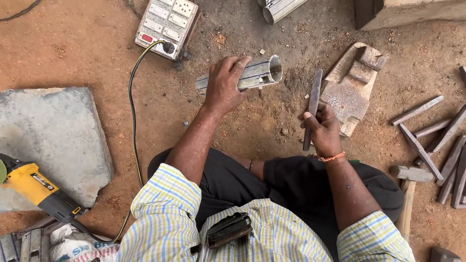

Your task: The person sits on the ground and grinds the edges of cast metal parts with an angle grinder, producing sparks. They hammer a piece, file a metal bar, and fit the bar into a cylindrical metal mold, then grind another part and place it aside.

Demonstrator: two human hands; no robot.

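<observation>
My left hand [224, 83] grips a short length of shiny metal pipe [259, 73], held level above the dirt floor with its open end pointing right. My right hand [321, 130] is closed around a long, dark metal file or chisel-like bar [314, 97] that points up and away from me. The two hands are apart, with the bar's tip to the right of the pipe's open end. I sit on the ground in a checked shirt and dark trousers.
A switchboard box [166, 24] with a plugged-in cable [132, 111] lies ahead. A flat stone slab [53, 136] and a yellow angle grinder [36, 189] sit at left. A worn metal block [349, 87], several chisels [437, 145] and a hammer [410, 179] lie at right.
</observation>
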